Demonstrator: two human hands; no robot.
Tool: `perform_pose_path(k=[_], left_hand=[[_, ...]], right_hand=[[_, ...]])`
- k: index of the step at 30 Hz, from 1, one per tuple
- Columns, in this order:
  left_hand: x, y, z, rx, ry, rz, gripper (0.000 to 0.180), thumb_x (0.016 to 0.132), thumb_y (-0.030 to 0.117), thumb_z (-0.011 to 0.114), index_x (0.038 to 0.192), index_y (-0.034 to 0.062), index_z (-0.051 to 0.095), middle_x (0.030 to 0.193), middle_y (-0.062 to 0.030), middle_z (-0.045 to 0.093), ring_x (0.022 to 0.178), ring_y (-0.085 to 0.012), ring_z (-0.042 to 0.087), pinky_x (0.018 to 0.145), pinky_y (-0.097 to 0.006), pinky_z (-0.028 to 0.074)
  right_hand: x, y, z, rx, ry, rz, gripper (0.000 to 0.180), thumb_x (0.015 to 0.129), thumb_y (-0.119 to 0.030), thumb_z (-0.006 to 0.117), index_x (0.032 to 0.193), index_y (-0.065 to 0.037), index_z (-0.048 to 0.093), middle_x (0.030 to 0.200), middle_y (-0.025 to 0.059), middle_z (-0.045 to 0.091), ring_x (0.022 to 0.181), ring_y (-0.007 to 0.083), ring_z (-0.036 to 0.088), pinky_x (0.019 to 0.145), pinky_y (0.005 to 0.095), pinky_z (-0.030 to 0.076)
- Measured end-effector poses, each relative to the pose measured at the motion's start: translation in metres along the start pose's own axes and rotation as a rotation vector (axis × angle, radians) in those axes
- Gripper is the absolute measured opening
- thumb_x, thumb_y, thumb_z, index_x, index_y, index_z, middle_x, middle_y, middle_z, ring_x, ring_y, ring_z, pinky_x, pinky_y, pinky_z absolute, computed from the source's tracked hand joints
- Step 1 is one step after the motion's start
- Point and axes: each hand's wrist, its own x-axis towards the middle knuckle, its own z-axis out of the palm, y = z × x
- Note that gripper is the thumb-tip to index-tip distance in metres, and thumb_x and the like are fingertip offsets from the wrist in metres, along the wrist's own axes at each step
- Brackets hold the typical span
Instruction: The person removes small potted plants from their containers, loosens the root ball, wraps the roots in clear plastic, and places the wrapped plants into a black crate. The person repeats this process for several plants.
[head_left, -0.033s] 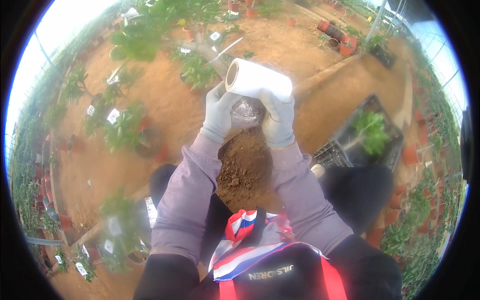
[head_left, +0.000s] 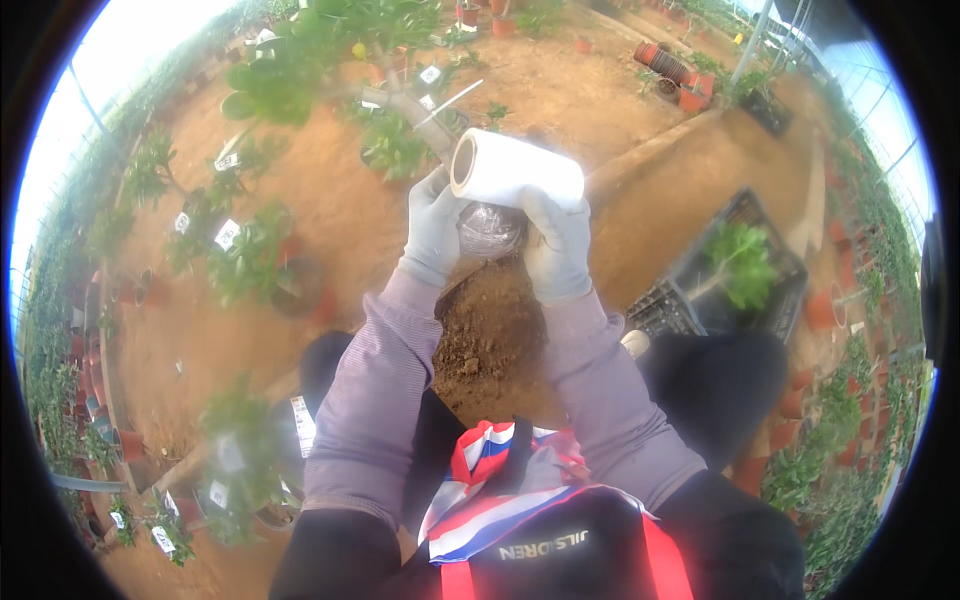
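A roll of clear plastic film, white-looking with a cardboard core, lies crosswise between my hands. My right hand, in a pale glove, grips its right part, thumb on the near side. Under the roll is a root ball wrapped in shiny film. My left hand, gloved too, is closed against the left side of this root ball, its fingertips partly hidden by the roll. From behind the roll a thick plant stem slants up and left to green leaves; a thin white strip sticks out beside it.
Loose soil is heaped below my hands. A black crate with a leafy cutting stands at the right. Tagged potted plants stand at the left. Stacked reddish pots lie at the far right.
The roll's left end has dipped slightly toward me. The plant stem has shifted a little; both hands keep their hold.
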Motion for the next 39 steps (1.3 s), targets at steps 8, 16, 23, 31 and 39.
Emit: perform_pose_path(k=[8,16,23,31,39], left_hand=[[-0.006,0.011,0.003,0.017,0.264,-0.252,0.019,0.091,0.011,0.061,0.101,-0.0041,0.067,0.087,-0.0083,0.067,0.082,-0.0178,0.065,0.069,-0.03,0.053],[-0.003,0.003,0.017,0.671,0.3,-0.197,0.044,0.09,0.011,0.062,0.131,-0.0026,0.056,0.112,-0.0057,0.064,0.099,-0.0149,0.06,0.086,-0.028,0.049],[-0.011,0.023,0.011,0.791,-0.037,0.088,0.04,0.095,0.012,0.061,0.134,0.0,0.055,0.115,-0.0044,0.059,0.106,-0.0137,0.056,0.088,-0.025,0.046],[-0.015,-0.006,0.004,0.462,0.088,0.095,0.023,0.092,0.007,0.063,0.113,-0.004,0.062,0.1,-0.0053,0.067,0.088,-0.0112,0.064,0.077,-0.024,0.052],[-0.014,0.0,-0.005,-0.035,0.335,-0.212,0.021,0.093,0.011,0.056,0.104,-0.005,0.064,0.096,-0.0136,0.069,0.085,-0.0244,0.069,0.07,-0.037,0.058]], right_hand=[[-0.047,0.023,0.005,-0.637,0.092,0.628,0.043,0.082,-0.004,0.074,0.12,0.005,0.056,0.108,0.013,0.066,0.101,0.0161,0.063,0.088,0.0325,0.053],[0.004,0.032,-0.02,-0.079,0.173,0.203,0.029,0.091,-0.001,0.061,0.12,0.003,0.063,0.109,0.0043,0.068,0.094,0.0146,0.064,0.087,0.0289,0.051],[0.0,0.022,-0.006,0.095,0.186,-0.015,0.026,0.092,-0.008,0.069,0.116,0.0,0.066,0.106,0.0018,0.067,0.093,0.0103,0.062,0.084,0.0263,0.05],[-0.002,-0.008,0.017,0.102,0.147,0.011,0.032,0.088,-0.002,0.069,0.119,0.003,0.064,0.11,0.0046,0.067,0.096,0.0121,0.063,0.087,0.0261,0.05],[-0.06,0.032,-0.024,-1.026,-0.14,0.237,0.034,0.082,-0.006,0.074,0.111,0.003,0.058,0.1,0.0079,0.066,0.089,0.0151,0.065,0.077,0.0288,0.054]])
